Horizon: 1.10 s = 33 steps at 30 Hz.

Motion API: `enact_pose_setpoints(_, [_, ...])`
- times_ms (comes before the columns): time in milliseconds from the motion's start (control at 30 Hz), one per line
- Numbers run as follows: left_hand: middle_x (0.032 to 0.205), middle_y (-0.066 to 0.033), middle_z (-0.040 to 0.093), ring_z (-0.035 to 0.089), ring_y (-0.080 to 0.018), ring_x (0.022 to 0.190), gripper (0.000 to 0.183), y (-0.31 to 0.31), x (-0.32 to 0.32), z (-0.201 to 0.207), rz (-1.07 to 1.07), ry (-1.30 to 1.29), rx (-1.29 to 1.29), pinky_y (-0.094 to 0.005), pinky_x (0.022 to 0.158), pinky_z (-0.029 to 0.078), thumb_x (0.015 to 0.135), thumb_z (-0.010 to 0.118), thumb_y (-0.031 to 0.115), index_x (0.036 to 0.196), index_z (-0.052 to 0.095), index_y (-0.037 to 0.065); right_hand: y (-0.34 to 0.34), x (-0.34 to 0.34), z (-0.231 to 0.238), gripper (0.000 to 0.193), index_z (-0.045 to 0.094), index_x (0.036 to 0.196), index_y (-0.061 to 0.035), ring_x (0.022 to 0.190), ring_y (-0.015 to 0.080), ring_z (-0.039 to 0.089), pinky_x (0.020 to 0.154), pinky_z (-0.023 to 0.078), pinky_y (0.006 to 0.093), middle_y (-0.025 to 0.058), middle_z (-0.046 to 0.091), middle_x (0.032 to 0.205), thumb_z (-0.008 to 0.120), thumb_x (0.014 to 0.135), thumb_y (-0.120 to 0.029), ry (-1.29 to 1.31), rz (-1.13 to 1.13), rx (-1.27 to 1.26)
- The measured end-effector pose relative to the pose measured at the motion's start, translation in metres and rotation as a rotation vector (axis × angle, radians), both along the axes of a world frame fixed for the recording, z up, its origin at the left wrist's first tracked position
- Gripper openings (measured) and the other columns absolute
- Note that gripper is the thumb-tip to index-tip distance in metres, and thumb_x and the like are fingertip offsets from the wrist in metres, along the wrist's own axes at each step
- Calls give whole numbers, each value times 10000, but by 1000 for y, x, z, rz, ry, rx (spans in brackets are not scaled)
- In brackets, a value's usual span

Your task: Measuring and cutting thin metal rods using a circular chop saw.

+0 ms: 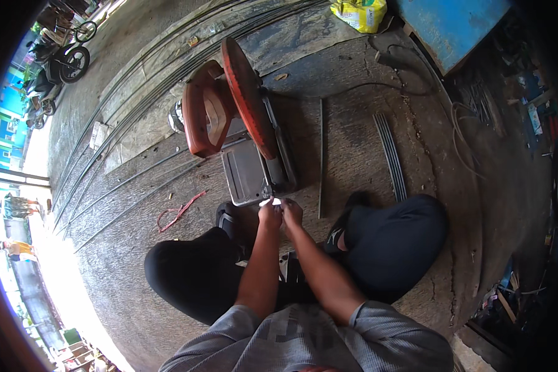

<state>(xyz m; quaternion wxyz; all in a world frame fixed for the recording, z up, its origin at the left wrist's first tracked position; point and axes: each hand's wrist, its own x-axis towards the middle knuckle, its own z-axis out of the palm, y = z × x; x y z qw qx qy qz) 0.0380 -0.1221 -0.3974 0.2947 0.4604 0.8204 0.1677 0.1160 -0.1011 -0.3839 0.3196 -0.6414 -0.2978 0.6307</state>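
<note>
In front of me stands a chop saw with a red-orange blade guard (245, 93), an orange handle (195, 121) and a grey metal base (245, 170). My left hand (268, 214) and my right hand (291, 214) are close together at the base's near edge. Both are closed, with a small white piece (271, 201) showing at the fingertips. Its kind is too small to make out, and the fingers partly cover it. A single thin metal rod (321, 158) lies on the ground right of the saw. Several cut rods (390, 158) lie side by side farther right.
Long metal rods (139, 93) stretch across the ground and a sheet at the far left. A red cord (183, 212) lies near my left knee. The black cable (366, 87) runs behind the saw toward a blue metal panel (456, 31). A yellow bag (361, 15) sits far back.
</note>
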Motion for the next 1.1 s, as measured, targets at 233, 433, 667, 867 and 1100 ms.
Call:
enact_pose_setpoints(233, [1033, -281, 613, 609, -408, 948, 412, 1, 13, 51, 405, -186, -49, -437, 835, 481, 762, 625, 225, 1067, 580, -48, -8, 8, 5, 208, 640, 997, -6, 714, 144, 586, 665, 463, 311, 43, 648, 858, 627, 850, -152, 354, -15, -152])
enact_pose_setpoints(433, [1020, -266, 596, 618, -415, 858, 362, -2, 14, 25, 320, 41, 44, -465, 739, 506, 762, 648, 211, 964, 549, -73, -7, 6, -9, 188, 672, 953, -22, 734, 203, 639, 678, 477, 332, 100, 679, 810, 656, 815, -148, -90, 168, 214])
enact_pose_setpoints(667, [898, -253, 624, 630, -397, 793, 246, -7, 4, 4, 250, 21, 101, -462, 661, 502, 811, 597, 190, 869, 563, -47, -1, 6, 19, 218, 681, 918, -30, 748, 288, 663, 690, 495, 377, 162, 672, 817, 677, 785, -203, -283, 238, 319])
enact_pose_setpoints(867, [762, -100, 672, 652, -238, 690, 273, -16, -5, -23, 337, -48, 6, -376, 647, 503, 793, 643, 291, 814, 628, 19, -9, -28, 46, 297, 662, 902, -18, 829, 265, 645, 774, 495, 356, 143, 658, 896, 731, 706, -231, -1, 117, 181])
enact_pose_setpoints(1100, [1438, -232, 221, 248, -307, 1345, 653, 39, -43, 133, 985, -401, 1042, -401, 1098, 220, 901, 523, 193, 1401, 176, -45, -6, -14, -4, 210, 533, 984, -20, 926, 220, 599, 795, 488, 360, 112, 592, 963, 616, 829, -134, 817, -335, -614])
